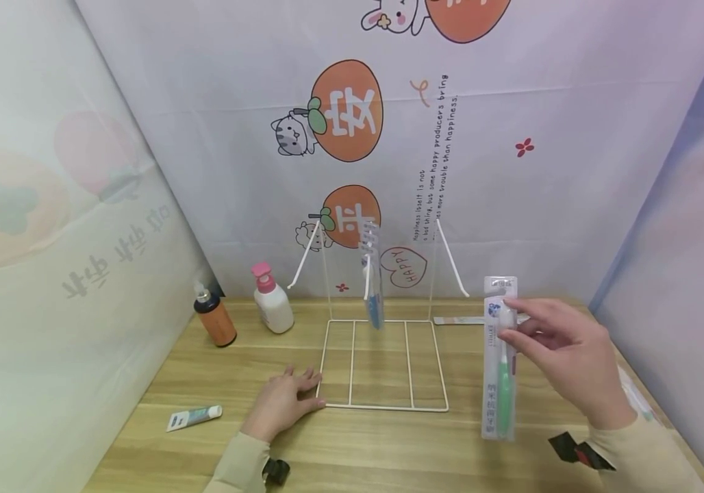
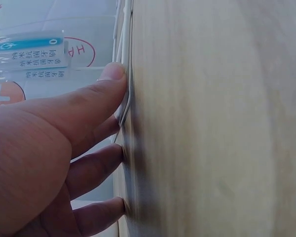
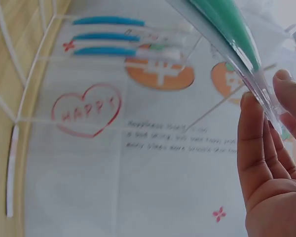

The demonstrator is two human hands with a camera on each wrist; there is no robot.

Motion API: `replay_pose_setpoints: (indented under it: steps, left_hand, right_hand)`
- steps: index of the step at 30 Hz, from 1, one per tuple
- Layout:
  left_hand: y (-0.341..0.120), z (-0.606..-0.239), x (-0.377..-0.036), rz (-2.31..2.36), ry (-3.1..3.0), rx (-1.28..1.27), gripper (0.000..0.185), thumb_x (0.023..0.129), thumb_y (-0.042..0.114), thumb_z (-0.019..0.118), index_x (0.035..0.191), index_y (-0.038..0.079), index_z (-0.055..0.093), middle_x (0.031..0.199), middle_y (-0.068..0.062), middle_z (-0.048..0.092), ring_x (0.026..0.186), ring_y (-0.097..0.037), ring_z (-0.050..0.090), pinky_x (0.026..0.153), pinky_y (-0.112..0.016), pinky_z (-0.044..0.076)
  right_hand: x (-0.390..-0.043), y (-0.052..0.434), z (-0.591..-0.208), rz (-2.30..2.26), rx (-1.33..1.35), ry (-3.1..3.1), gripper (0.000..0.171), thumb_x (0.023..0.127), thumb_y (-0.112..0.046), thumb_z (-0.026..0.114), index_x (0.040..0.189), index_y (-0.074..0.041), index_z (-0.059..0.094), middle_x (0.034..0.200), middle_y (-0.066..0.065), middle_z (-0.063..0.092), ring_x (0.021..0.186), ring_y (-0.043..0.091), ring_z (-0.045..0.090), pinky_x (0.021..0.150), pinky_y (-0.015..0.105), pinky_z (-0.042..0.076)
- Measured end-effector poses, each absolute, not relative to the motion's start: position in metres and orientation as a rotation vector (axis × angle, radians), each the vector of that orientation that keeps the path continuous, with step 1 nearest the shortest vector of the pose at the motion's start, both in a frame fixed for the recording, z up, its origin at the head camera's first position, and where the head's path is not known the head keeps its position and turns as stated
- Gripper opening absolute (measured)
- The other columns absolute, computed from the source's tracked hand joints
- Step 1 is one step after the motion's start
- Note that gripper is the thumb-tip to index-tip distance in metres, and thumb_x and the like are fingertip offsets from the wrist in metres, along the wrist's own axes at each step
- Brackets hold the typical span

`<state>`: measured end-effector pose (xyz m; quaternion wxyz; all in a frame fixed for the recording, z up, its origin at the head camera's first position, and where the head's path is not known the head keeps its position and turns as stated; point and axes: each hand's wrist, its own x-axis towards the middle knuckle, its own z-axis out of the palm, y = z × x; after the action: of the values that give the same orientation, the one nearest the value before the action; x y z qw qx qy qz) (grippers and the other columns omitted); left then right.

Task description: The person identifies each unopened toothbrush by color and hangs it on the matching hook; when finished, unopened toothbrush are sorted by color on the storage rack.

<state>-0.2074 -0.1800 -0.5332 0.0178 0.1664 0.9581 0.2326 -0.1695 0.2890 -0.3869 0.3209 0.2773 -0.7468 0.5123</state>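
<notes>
My right hand [image 1: 574, 349] pinches a packaged green toothbrush [image 1: 500, 390] between thumb and fingers, holding it upright to the right of a white wire rack [image 1: 385, 409]. In the right wrist view the green handle [image 3: 229, 29] shows through the clear pack. My left hand [image 1: 284, 400] rests at the rack's front left corner, thumb touching the base wire and fingertips on the table. Several packaged blue toothbrushes [image 1: 374, 301] hang on the rack's middle hook; their blue handles [image 3: 108, 37] appear in the right wrist view. The left and right hooks hold nothing.
A white pump bottle [image 1: 274, 311] with a pink top and an orange-and-black bottle [image 1: 216, 322] stand at the back left. A toothpaste tube [image 1: 194, 417] lies at left. Flat packs lie behind the rack [image 1: 459, 320] and beside the right forearm [image 1: 635, 394]. Printed cloth [image 1: 500, 198] surrounds the table.
</notes>
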Motion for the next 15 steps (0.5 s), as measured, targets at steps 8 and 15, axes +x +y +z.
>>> replay_pose_setpoints:
  steps: [8,15]
  left_hand:
    - [-0.180,-0.533,-0.207,0.703,2.985,0.523,0.059,0.093,0.047,0.083,0.143,0.015,0.072,0.147,-0.010,0.066,0.143,-0.060,0.047,0.111,-0.078,0.039]
    - [-0.180,-0.532,-0.208,0.705,2.981,0.527,0.060,0.094,0.047,0.083,0.142,0.015,0.073,0.147,-0.010,0.066,0.143,-0.060,0.046,0.111,-0.077,0.039]
  right_hand:
    - [-0.160,0.261,-0.375,1.532,0.999,-1.761,0.048,0.076,0.024,0.085,0.121,0.022,0.069,0.117,0.022,0.072,0.088,0.014,0.075,0.073,0.021,0.063]
    - [-0.169,0.252,-0.381,1.336,0.874,-1.870,0.060,0.065,0.031,0.085,0.121,0.014,0.074,0.116,0.021,0.073,0.085,0.009,0.076,0.069,0.018,0.062]
